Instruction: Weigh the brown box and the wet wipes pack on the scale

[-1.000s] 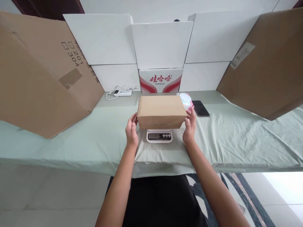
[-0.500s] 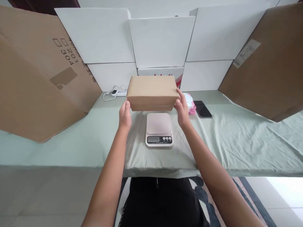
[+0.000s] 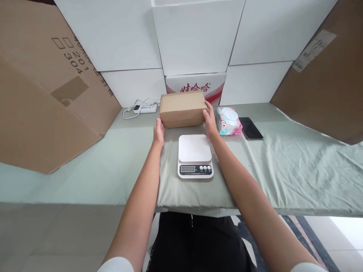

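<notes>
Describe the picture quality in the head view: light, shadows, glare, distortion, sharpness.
Head view: soft, even light, brighter at the floor on the lower right; only faint shadows under the brown box and the scale. No harsh glare; the phone screen shows a dull sheen. Wide-angle distortion bows the table edge and tilts the side cartons. Left hand and right hand are sharp, without motion blur.

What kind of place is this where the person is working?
Probably a small home packing or shipping station. Both hands, left hand and right hand, grip a brown carton behind a digital scale on a cloth-covered table, with white cardboard boxes stacked behind.
</notes>
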The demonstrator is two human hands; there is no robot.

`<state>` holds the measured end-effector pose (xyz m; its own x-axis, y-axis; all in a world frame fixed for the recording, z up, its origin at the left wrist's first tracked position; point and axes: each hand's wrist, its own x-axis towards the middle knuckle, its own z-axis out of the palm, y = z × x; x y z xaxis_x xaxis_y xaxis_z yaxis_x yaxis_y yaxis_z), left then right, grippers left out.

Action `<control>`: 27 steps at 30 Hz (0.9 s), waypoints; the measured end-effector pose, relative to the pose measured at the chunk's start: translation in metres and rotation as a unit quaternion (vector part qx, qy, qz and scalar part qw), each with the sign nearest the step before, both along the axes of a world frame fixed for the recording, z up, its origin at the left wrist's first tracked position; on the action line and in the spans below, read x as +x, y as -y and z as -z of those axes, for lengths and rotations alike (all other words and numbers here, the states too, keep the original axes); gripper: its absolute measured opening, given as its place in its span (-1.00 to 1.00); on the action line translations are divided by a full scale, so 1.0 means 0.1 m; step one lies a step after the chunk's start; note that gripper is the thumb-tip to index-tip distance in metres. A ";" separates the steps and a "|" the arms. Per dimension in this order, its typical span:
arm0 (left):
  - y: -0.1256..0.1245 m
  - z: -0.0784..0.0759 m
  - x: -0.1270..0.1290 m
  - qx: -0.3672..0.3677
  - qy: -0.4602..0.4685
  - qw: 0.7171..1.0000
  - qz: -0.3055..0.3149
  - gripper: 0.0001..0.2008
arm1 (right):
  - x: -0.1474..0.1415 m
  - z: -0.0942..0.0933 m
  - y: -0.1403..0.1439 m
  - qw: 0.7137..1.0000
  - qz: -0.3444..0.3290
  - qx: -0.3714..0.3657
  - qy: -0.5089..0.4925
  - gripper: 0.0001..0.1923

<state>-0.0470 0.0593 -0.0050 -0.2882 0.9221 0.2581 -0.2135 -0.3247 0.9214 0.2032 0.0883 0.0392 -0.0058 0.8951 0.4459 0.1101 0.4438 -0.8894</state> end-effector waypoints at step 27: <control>0.14 -0.23 -0.25 0.019 -0.016 0.993 -0.117 -0.09 | 0.96 -0.34 -0.27 0.940 0.243 -0.055 0.233 0.02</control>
<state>-0.0716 0.0453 0.0178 -0.4842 0.8203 0.3045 -0.0992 -0.3972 0.9123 0.2995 0.1151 0.0730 0.2443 0.8830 0.4008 0.6654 0.1480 -0.7317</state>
